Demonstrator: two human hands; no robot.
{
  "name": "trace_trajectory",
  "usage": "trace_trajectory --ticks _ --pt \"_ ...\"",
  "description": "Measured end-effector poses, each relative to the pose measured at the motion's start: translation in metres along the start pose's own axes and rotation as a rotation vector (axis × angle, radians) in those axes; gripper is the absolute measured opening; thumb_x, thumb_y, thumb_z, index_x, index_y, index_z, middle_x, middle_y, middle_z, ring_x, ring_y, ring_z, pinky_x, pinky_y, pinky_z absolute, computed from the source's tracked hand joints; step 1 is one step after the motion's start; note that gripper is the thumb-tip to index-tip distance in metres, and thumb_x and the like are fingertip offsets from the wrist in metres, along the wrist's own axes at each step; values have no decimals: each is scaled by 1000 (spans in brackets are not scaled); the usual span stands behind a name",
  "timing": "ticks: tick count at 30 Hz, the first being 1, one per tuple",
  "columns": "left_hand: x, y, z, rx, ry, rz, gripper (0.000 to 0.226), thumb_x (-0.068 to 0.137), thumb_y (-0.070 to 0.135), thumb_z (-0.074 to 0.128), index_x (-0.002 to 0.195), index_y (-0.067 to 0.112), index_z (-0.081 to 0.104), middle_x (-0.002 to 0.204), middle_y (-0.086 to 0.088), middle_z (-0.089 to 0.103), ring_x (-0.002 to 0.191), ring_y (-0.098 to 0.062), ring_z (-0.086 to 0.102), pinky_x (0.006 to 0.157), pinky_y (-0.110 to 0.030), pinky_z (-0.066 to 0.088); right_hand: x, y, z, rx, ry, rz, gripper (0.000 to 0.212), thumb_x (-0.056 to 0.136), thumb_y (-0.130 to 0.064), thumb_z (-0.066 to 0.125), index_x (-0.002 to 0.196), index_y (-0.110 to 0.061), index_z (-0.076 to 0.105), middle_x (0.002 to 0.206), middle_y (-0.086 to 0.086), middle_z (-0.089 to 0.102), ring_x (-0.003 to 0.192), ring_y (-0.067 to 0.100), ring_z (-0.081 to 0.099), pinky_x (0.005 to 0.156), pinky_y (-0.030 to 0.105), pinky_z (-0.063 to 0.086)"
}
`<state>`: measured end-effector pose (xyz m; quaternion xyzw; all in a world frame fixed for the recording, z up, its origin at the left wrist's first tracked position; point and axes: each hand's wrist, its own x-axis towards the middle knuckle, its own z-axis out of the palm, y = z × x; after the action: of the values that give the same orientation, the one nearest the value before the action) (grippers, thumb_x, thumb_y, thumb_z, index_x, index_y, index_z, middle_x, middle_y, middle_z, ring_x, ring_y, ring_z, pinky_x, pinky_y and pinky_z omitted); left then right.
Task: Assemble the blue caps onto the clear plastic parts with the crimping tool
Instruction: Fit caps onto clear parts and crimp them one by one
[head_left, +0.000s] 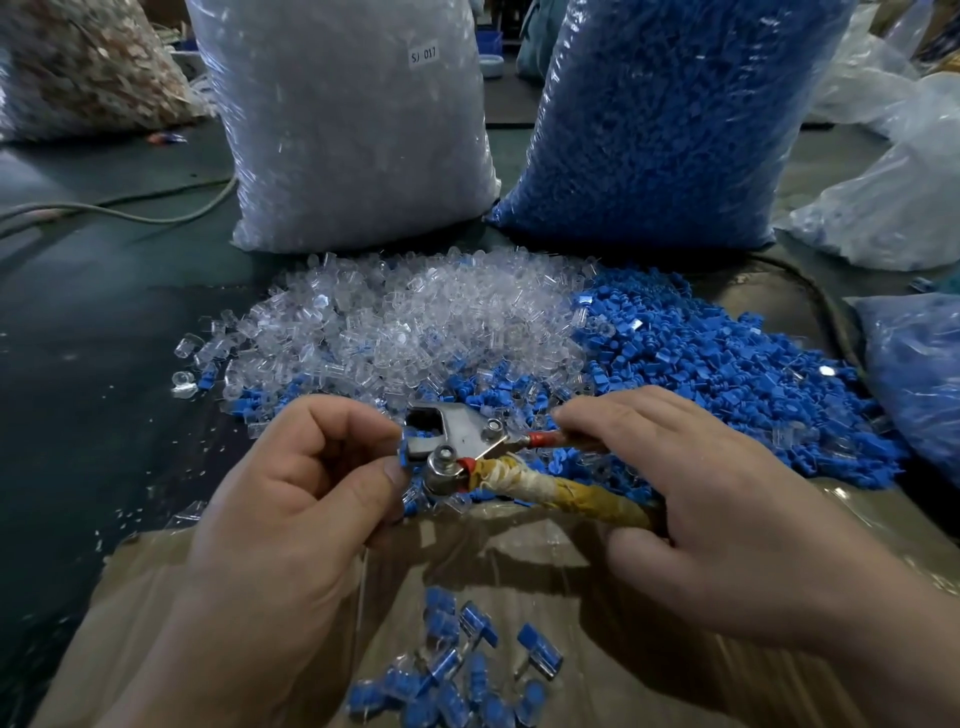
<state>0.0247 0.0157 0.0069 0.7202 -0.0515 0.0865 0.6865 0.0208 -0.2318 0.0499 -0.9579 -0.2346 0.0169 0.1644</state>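
Observation:
My right hand (691, 499) grips the two handles of the metal crimping tool (462, 441); the lower handle is wrapped in yellowed tape. My left hand (301, 493) pinches a blue cap piece (404, 457) at the tool's jaws, mostly hidden by thumb and jaw. Behind the tool lie a heap of clear plastic parts (405, 322) and a heap of loose blue caps (727, 374). Several assembled blue-and-clear pieces (457, 670) lie in the plastic-lined box (208, 571) below my hands.
A tall bag of clear parts (353, 130) and a tall bag of blue caps (670, 119) stand behind the heaps. More plastic bags (909, 208) sit at the right. A grey cable (130, 213) runs across the dark table at the left.

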Motion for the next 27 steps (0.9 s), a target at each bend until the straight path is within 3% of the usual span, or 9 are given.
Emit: trace_trajectory --ticks 5,7,12,17,21,23,25,27 --pt "-1 0 -4 57 -15 24 27 64 36 84 88 36 71 77 -3 69 60 -12 64 52 -22 53 1 -1 0 -3 -21 0 66 70 -56 36 133 -55 18 123 -40 30 121 -11 27 94 6 24" --pt "-1 -1 -5 63 -21 27 25 67 31 83 89 36 71 77 -3 69 61 -13 64 54 -22 54 1 -3 2 -31 -8 7 64 71 -58 35 132 -55 19 123 -37 36 118 -8 31 93 8 24" --pt "0 -4 -8 55 -17 20 27 68 42 71 93 34 70 80 -4 70 61 -14 63 54 -23 55 3 -11 4 -98 56 32 59 72 -59 40 129 -43 47 104 -28 56 94 -5 44 84 10 28" --pt "-1 -3 -9 74 -3 11 27 68 38 74 94 33 71 80 -4 70 62 -14 64 54 -23 55 2 -11 2 -70 61 39 58 73 -62 42 127 -44 51 103 -32 56 96 -10 42 83 4 25" --pt "-1 -2 -4 190 43 0 17 80 26 77 90 37 70 72 3 69 57 -10 63 48 -21 53 0 1 1 14 87 93 64 68 -63 49 130 -47 45 112 -38 48 110 -15 38 87 6 30" --pt "1 -4 -6 170 82 -37 26 86 11 72 84 37 69 65 2 65 53 -9 60 46 -21 51 1 7 2 37 80 135 65 67 -63 50 130 -49 44 112 -39 45 112 -16 36 87 5 30" --pt "3 -1 -8 125 105 -103 31 87 2 67 80 33 69 59 0 61 50 -10 57 45 -20 49 4 10 5 8 93 191 65 68 -62 52 131 -46 45 109 -36 45 108 -10 37 87 6 29" --pt "1 1 -4 153 46 -156 22 83 11 68 81 33 69 58 0 62 50 -11 57 46 -21 49 8 10 10 -93 143 243 69 70 -66 48 133 -39 47 111 -29 48 106 1 40 89 16 29"
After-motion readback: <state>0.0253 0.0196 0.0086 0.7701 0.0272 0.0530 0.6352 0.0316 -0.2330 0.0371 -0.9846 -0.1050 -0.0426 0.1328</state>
